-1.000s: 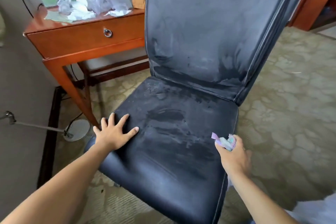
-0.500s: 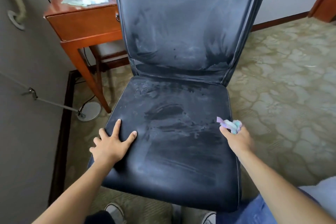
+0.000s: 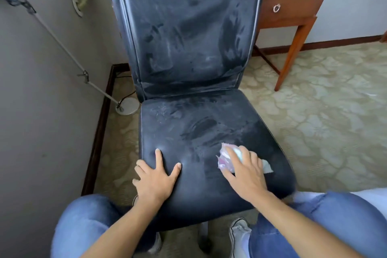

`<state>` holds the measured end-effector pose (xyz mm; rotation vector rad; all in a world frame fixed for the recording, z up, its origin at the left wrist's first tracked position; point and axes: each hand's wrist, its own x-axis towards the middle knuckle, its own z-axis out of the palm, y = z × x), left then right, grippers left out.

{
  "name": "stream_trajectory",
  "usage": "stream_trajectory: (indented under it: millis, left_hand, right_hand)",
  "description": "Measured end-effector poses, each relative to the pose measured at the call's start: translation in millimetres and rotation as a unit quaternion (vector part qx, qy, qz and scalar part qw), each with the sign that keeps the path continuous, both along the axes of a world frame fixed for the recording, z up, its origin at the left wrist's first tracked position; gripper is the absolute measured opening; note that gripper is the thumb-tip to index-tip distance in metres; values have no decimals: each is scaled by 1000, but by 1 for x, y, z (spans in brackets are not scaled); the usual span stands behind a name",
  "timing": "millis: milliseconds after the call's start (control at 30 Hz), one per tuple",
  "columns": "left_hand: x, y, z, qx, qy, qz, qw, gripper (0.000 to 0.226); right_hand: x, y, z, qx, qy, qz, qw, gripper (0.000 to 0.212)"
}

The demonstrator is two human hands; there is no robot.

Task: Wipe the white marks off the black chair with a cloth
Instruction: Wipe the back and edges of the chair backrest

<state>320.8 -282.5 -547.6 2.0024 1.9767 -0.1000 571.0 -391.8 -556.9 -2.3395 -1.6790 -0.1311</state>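
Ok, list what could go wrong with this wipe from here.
1. The small bunched cloth under the right hand may just smear the white marks across the seat, which already looks streaked.
2. The backrest carries as much white haze; stopping at the seat leaves the black chair dirty.
3. The left hand presses bare on the seat's front left and could pick up residue or shield marks beneath it.
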Motion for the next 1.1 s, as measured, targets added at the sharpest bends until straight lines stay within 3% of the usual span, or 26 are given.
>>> stream_trajectory:
  millis: [167,367,467,600,700,767,867,1000,1100]
  left_hand:
    - [-6,21,-4,26,-5,-112,993,95]
    - [-5,63,-10,69,-26,-184,980,106]
    - [-8,84,-12,87,-55,-198,975,102]
    - [-11,96,-19,100,-101,-216,966,95]
    - [-15,99,-17,68,-119,-227,964,96]
    - [-22,104,-16,40,-167,-209,963,100]
    - [-33,118,-11,13,-279,-97,955,119]
    - [-39,122,-6,-24,-269,-77,960,129]
    - [-44,118,0,-96,-288,-87,949,116]
  right_hand:
    - [-11,15,5,-6,25,164,986,62]
    - [-8,82,-4,54,32,114,992,58]
    - [-14,156,-1,57,56,130,988,41]
    - [-20,290,0,50,87,104,990,55]
    - [-55,358,-2,65,85,123,987,39]
    - [-89,357,-2,77,73,199,974,29]
    - [-105,293,2,54,114,333,934,26]
    - [-77,210,9,31,93,468,878,25]
    - [-58,268,13,52,46,486,871,22]
